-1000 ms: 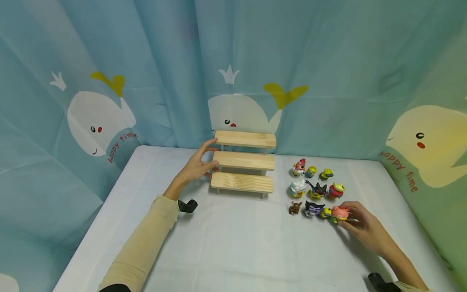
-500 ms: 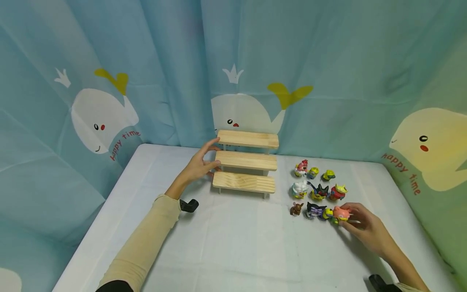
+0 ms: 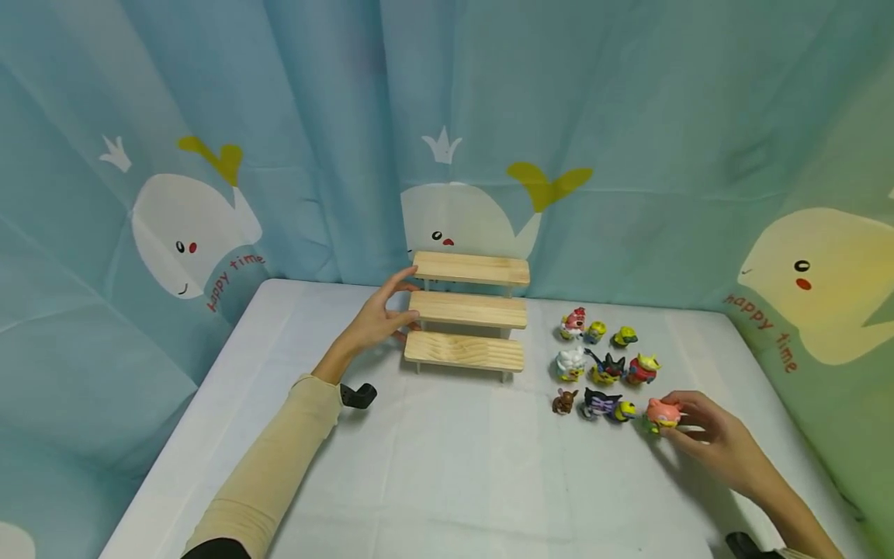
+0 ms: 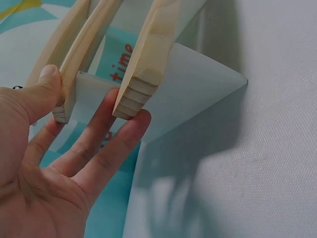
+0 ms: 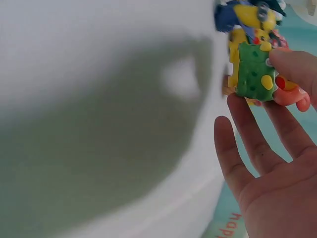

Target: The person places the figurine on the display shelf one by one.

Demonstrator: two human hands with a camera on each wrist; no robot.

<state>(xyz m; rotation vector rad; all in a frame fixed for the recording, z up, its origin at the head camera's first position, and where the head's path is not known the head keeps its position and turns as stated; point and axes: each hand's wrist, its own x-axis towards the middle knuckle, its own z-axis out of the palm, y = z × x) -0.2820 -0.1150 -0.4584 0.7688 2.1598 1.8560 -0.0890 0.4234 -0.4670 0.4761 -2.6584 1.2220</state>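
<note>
My right hand (image 3: 715, 442) pinches a small pink figurine (image 3: 662, 415) with a green lower part, between thumb and fingertips. In the right wrist view, the green lower part (image 5: 254, 72) with yellow spots faces the camera. Just left of it stand a small yellow figurine (image 3: 624, 411), a black-and-purple one (image 3: 599, 404) and a brown eared one (image 3: 564, 401). My left hand (image 3: 373, 320) holds the left end of a three-tier wooden display stand (image 3: 464, 351). In the left wrist view, my thumb lies on the middle board (image 4: 74, 64) and fingertips touch the lowest board (image 4: 143, 74).
Behind the front row, several more figurines stand in two rows, among them a white fluffy one (image 3: 570, 363), a red one with a yellow-green head (image 3: 642, 369) and a red-and-white one (image 3: 573, 323). A curtain with whales (image 3: 628, 233) hangs behind the white table (image 3: 454, 466).
My right hand has shifted slightly right with the pink figurine, opening a gap between it and the yellow one. My left hand stays on the stand.
</note>
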